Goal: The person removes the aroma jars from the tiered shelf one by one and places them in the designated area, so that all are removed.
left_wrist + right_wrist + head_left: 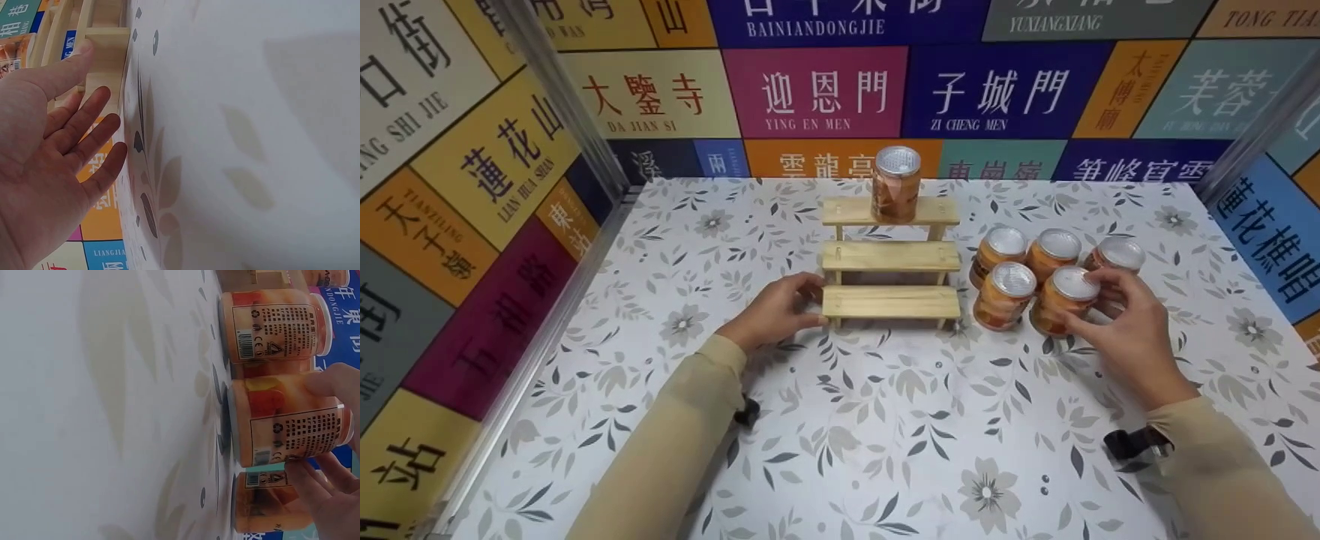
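My right hand (1132, 330) grips the front right can (1057, 309) of a group of orange cans with silver tops, thumb on one side and fingers on the other. In the right wrist view this can (281, 422) is upright on the table, between two more cans. My left hand (778, 309) is at the left end of a three-step wooden stand (891, 303), its fingers loosely spread. The left wrist view shows the thumb against or very near the stand's frame (109, 32). A single can (896, 187) stands on the top step.
Several other cans, such as the front left one (1003, 298), stand close together right of the stand. A leaf-patterned white cloth (840, 420) covers the table. Colourful panels with lettering (825, 90) rise behind and at both sides.
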`<state>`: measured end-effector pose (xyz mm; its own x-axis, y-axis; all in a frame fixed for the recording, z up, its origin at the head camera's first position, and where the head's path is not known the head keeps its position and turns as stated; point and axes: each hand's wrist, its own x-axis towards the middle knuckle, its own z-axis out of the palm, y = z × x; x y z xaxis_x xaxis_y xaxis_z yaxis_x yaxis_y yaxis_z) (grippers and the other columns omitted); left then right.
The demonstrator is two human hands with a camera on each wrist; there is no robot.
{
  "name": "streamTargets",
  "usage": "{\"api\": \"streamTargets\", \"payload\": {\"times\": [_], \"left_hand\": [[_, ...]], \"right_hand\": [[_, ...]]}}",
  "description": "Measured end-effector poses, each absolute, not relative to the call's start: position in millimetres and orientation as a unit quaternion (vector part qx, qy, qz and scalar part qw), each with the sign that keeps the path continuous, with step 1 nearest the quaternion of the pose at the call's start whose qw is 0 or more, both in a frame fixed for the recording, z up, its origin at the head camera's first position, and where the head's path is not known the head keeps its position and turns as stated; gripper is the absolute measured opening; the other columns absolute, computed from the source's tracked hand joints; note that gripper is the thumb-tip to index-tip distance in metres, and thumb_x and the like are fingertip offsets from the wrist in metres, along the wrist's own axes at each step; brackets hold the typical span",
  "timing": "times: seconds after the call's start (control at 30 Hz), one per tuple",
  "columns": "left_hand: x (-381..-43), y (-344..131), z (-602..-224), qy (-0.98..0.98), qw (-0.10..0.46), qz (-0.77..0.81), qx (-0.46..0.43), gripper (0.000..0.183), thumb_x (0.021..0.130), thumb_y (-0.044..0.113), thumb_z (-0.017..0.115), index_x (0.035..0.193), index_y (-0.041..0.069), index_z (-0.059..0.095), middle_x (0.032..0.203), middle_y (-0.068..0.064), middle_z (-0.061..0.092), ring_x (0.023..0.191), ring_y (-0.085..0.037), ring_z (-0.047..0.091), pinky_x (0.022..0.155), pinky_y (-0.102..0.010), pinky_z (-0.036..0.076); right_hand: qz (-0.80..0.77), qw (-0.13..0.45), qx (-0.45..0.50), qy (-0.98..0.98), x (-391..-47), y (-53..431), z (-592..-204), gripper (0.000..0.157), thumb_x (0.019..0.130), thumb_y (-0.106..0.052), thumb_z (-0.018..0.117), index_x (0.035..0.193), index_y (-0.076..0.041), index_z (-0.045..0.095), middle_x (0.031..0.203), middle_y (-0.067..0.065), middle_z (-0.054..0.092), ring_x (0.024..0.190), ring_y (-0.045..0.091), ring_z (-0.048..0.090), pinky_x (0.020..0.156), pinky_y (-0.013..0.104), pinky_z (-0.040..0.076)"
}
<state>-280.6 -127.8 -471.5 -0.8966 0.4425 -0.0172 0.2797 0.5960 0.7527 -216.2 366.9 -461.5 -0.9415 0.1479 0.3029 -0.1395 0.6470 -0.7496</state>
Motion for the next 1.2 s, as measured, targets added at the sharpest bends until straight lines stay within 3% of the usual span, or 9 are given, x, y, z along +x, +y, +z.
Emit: {"api": "streamTargets", "payload": {"times": [0.13,0.27,0.4,0.5,0.7,0.8,1.0,1.2], "left_hand": [[-281,-127,-471,0.891,0.100,0.394,0.203,0.060,0.090,0.019,0.082,0.141,0.007,0.055,0.125,-0.009,0.067,0.119,-0.026,0.062,0.107,-0.043,0.049],[-281,-127,-471,0.890,0.098,0.394,0.205,0.060,0.089,0.019,0.082,0.141,0.006,0.055,0.125,-0.008,0.067,0.120,-0.026,0.062,0.108,-0.043,0.049],[-281,-126,-471,0.890,0.099,0.396,0.203,0.061,0.089,0.018,0.083,0.142,0.006,0.055,0.126,-0.007,0.067,0.121,-0.026,0.062,0.109,-0.043,0.048],[-281,-125,-471,0.890,0.101,0.396,0.201,0.061,0.088,0.018,0.083,0.142,0.006,0.055,0.127,-0.008,0.066,0.121,-0.026,0.062,0.110,-0.043,0.048],[-281,-126,-470,0.891,0.105,0.397,0.193,0.061,0.088,0.019,0.083,0.142,0.008,0.055,0.127,-0.008,0.066,0.121,-0.025,0.061,0.109,-0.042,0.048],[-281,-128,-470,0.893,0.104,0.395,0.191,0.060,0.089,0.019,0.083,0.141,0.009,0.055,0.127,-0.008,0.066,0.121,-0.025,0.061,0.108,-0.041,0.049],[-280,-126,-470,0.889,0.108,0.401,0.194,0.058,0.089,0.017,0.082,0.140,0.008,0.056,0.127,-0.008,0.066,0.122,-0.026,0.061,0.108,-0.042,0.049],[-279,-127,-467,0.892,0.108,0.393,0.195,0.058,0.091,0.019,0.081,0.142,0.008,0.054,0.129,-0.007,0.065,0.123,-0.025,0.060,0.110,-0.042,0.048]], "right_hand": [[0.418,0.163,0.002,-0.894,-216,368,-463,0.064,0.079,-0.007,0.089,0.133,-0.008,0.055,0.134,0.008,0.058,0.114,0.005,0.059,0.092,0.008,0.051],[0.405,0.159,0.004,-0.900,-216,369,-457,0.069,0.078,-0.017,0.092,0.135,-0.009,0.054,0.136,0.006,0.057,0.120,0.013,0.058,0.095,0.006,0.048],[0.376,0.194,0.008,-0.906,-215,363,-446,0.071,0.075,-0.024,0.094,0.134,-0.009,0.057,0.134,0.006,0.059,0.121,0.021,0.057,0.095,0.007,0.043],[0.377,0.226,0.023,-0.898,-215,352,-436,0.067,0.075,-0.017,0.094,0.133,-0.008,0.060,0.133,0.007,0.057,0.121,0.026,0.058,0.097,0.008,0.043],[0.403,0.251,0.068,-0.877,-221,322,-420,0.062,0.079,-0.013,0.091,0.134,-0.009,0.063,0.134,0.004,0.059,0.120,0.012,0.055,0.103,0.013,0.046],[0.413,0.240,0.084,-0.875,-226,306,-415,0.060,0.082,-0.016,0.088,0.136,-0.009,0.062,0.134,0.003,0.060,0.122,0.013,0.058,0.107,0.023,0.049],[0.461,0.166,0.121,-0.863,-241,280,-410,0.061,0.090,-0.017,0.082,0.144,-0.012,0.055,0.142,0.009,0.056,0.120,0.027,0.066,0.097,0.022,0.056],[0.491,0.112,0.123,-0.855,-269,249,-398,0.062,0.090,-0.022,0.081,0.145,-0.015,0.054,0.147,0.005,0.054,0.132,0.026,0.056,0.110,0.044,0.050]]}}
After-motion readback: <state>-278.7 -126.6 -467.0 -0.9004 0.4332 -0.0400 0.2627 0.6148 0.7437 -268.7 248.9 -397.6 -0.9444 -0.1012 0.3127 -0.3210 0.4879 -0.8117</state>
